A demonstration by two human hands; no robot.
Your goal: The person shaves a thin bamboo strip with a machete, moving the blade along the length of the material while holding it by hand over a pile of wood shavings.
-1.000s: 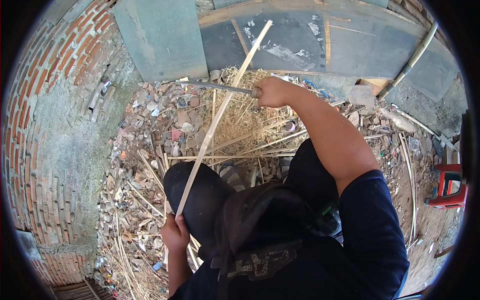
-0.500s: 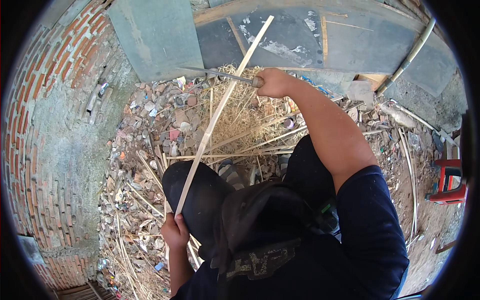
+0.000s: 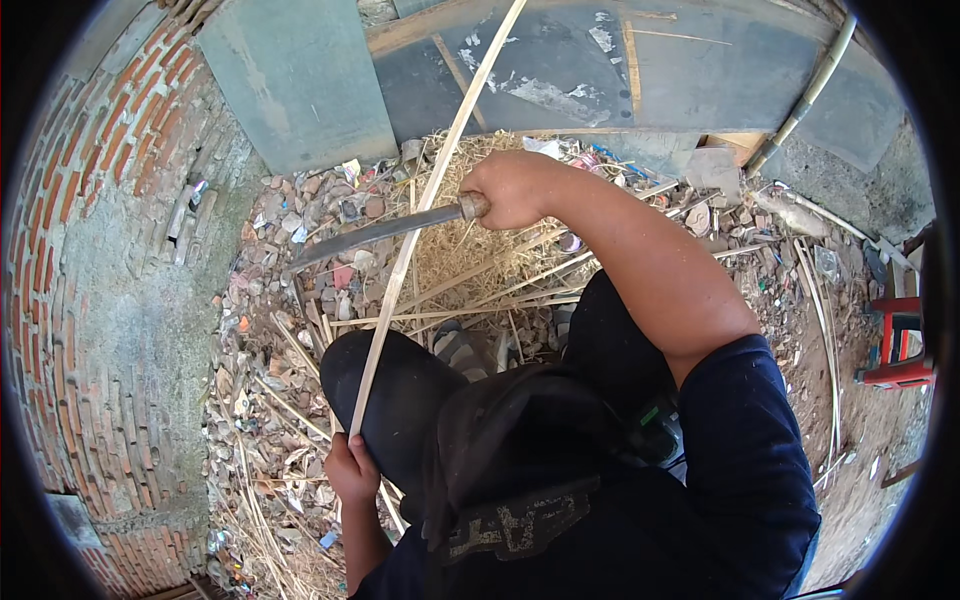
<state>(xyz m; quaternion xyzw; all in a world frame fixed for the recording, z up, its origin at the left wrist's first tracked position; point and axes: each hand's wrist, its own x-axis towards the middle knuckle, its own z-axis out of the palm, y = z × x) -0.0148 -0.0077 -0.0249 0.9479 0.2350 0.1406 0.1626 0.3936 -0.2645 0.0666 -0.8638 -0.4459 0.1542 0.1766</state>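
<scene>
My left hand (image 3: 352, 468) is closed around the lower end of a long, pale bamboo strip (image 3: 402, 268), beside my left knee. The strip slants up and away across my thigh, and its far end reaches the top of the picture. A machete (image 3: 375, 234) with a long dark blade and a wooden handle is gripped in my right hand (image 3: 508, 190). Its blade crosses the strip near the middle and points left. Whether the edge bites into the strip, I cannot tell.
Curly shavings (image 3: 480, 245) lie heaped beyond my knees, with more bamboo strips (image 3: 500, 303) across them. Rubble and litter (image 3: 290, 215) cover the ground. A brick wall (image 3: 110, 330) rises at left, grey panels (image 3: 580, 75) at the back. A red stool (image 3: 897, 345) stands at right.
My right hand has come nearer and a little left, bringing the machete down along the strip. The strip stands slightly steeper. My left hand keeps its hold.
</scene>
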